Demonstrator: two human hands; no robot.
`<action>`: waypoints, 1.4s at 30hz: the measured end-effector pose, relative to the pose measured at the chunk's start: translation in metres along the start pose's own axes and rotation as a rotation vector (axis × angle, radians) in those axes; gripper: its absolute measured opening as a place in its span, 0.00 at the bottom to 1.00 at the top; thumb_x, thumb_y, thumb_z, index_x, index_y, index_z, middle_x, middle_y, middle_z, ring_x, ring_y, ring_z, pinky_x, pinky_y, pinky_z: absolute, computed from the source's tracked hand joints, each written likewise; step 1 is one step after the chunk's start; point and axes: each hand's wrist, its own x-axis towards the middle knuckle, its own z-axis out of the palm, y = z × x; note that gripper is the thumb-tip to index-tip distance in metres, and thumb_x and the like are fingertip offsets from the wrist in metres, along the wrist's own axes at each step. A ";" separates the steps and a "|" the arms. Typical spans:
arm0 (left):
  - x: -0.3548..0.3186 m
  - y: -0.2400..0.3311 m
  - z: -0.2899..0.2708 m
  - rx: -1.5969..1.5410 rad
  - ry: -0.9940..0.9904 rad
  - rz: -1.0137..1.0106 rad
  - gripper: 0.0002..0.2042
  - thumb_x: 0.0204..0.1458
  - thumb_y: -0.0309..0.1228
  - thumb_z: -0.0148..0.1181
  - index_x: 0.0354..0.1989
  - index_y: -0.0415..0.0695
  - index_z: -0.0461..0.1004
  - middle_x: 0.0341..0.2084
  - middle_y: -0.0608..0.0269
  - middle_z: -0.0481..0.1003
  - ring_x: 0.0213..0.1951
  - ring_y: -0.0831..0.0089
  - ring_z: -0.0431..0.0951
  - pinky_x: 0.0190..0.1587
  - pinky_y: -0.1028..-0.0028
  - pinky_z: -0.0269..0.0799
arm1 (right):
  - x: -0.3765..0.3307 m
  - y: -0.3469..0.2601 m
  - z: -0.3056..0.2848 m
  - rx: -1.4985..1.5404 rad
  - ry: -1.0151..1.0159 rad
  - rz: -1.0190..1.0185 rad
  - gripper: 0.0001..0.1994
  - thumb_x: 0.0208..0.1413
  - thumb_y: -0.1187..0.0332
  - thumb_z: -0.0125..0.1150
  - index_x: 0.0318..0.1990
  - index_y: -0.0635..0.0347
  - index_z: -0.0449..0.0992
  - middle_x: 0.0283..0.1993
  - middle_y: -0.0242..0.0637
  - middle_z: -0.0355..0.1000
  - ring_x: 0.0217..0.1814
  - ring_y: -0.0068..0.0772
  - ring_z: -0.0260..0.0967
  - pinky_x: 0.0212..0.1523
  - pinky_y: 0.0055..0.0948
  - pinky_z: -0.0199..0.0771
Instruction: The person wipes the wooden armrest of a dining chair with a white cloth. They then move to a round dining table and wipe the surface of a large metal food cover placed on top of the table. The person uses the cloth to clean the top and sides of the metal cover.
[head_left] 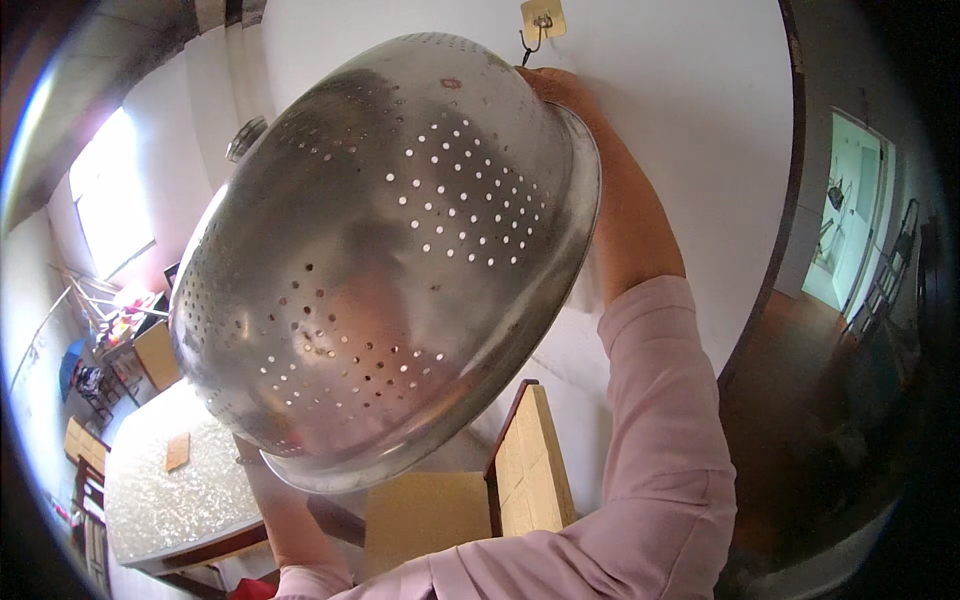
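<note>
A large, dented stainless steel colander (370,240) fills the middle of the view, tilted, with clusters of round holes and a wide rim. My right hand (553,84) is closed at its upper rim, right under a wall hook (542,20) on a gold square plate. A small dark S-shaped hook (527,48) hangs from that hook, close by my fingers, which the colander partly hides. My left forearm (292,530) rises behind the colander's lower edge; the left hand itself is hidden by the metal, so its grip does not show.
The white wall (700,120) stands right behind the colander. Below are a wooden chair (530,460) with a tan back and a table (180,510) with a shiny clear cover. Far left are a bright window (110,195) and cluttered furniture. An open doorway (845,215) is at right.
</note>
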 end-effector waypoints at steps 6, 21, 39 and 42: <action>-0.002 0.031 0.008 0.030 0.002 0.086 0.17 0.56 0.35 0.53 0.50 0.36 0.69 0.42 0.52 0.75 0.42 0.62 0.76 0.47 0.63 0.75 | 0.016 0.013 -0.005 -0.104 0.116 -0.321 0.13 0.54 0.56 0.61 0.32 0.56 0.82 0.33 0.34 0.79 0.32 0.29 0.73 0.37 0.30 0.71; -0.008 0.057 0.018 0.054 -0.018 0.145 0.18 0.56 0.34 0.53 0.50 0.34 0.69 0.42 0.50 0.75 0.42 0.61 0.77 0.47 0.62 0.75 | 0.073 0.007 -0.012 -0.741 0.359 -0.630 0.18 0.48 0.50 0.58 0.33 0.55 0.81 0.31 0.41 0.78 0.33 0.44 0.76 0.36 0.40 0.75; -0.019 0.056 0.012 0.065 0.004 0.142 0.18 0.55 0.33 0.53 0.49 0.33 0.69 0.41 0.48 0.76 0.41 0.60 0.78 0.47 0.61 0.76 | 0.072 -0.022 -0.011 -1.006 0.437 -0.811 0.07 0.47 0.59 0.58 0.32 0.44 0.79 0.30 0.36 0.77 0.34 0.41 0.77 0.32 0.39 0.76; -0.019 0.048 0.012 0.049 -0.007 0.128 0.18 0.55 0.33 0.53 0.49 0.32 0.69 0.41 0.48 0.76 0.41 0.60 0.78 0.47 0.61 0.76 | 0.091 -0.017 -0.017 -0.994 0.420 -0.775 0.07 0.46 0.59 0.60 0.34 0.42 0.79 0.30 0.36 0.76 0.33 0.39 0.76 0.32 0.40 0.76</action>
